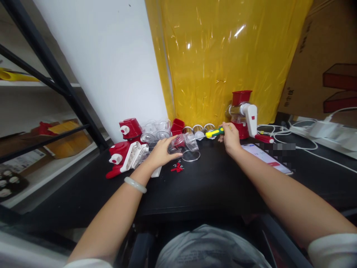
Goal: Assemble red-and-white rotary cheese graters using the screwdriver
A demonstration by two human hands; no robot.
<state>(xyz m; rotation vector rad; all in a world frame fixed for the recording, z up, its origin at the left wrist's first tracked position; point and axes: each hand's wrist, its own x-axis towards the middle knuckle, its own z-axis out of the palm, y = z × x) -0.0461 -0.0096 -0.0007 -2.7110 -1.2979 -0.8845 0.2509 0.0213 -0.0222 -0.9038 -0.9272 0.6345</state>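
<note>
My right hand is closed round the grip of a green and yellow screwdriver, whose thin shaft points left. The shaft's tip reaches a clear plastic housing with a red piece inside, lying on its side. Whether the tip sits in a screw is too small to tell. My left hand grips that housing from the left, thumb below and fingers over the top. A clear round rim faces me under it. Small red parts and several screws lie on the black table just in front.
Red grinder bases, white crank arms and clear cups stand at left. Metal drums line the back. An assembled red and white rotary grater stands at right, near a phone, white cables and a power strip.
</note>
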